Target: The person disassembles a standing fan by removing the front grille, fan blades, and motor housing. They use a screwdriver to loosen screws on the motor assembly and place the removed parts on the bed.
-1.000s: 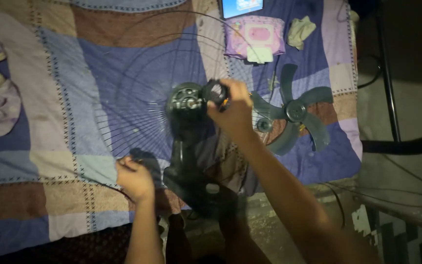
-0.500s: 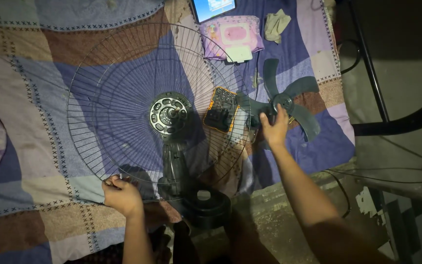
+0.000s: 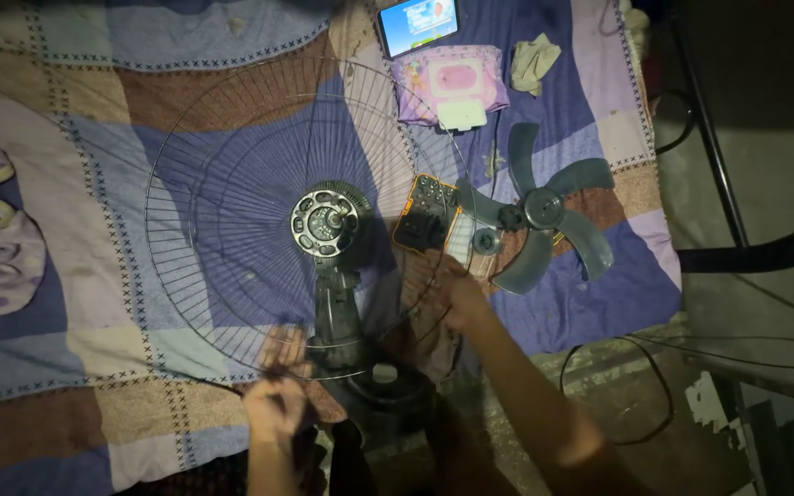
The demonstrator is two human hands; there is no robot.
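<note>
A: Right hand (image 3: 457, 298) back from the blade (image 3: 544, 209), now low by the grille (image 3: 232, 211) rim, right of the motor (image 3: 325, 220). Fingers curled, nothing seen in them. Blade left lying on the blanket (image 3: 94, 119), off the shaft.

B: Left hand (image 3: 273, 404)?

A: Blurred at the lower rim, pinching wire as before; how tight, can't tell.

B: Room?

A: Open blanket to the left. Right side crowded: blade, orange part (image 3: 426, 216), cap (image 3: 485, 242). Bed edge just behind the base (image 3: 383, 390).
</note>
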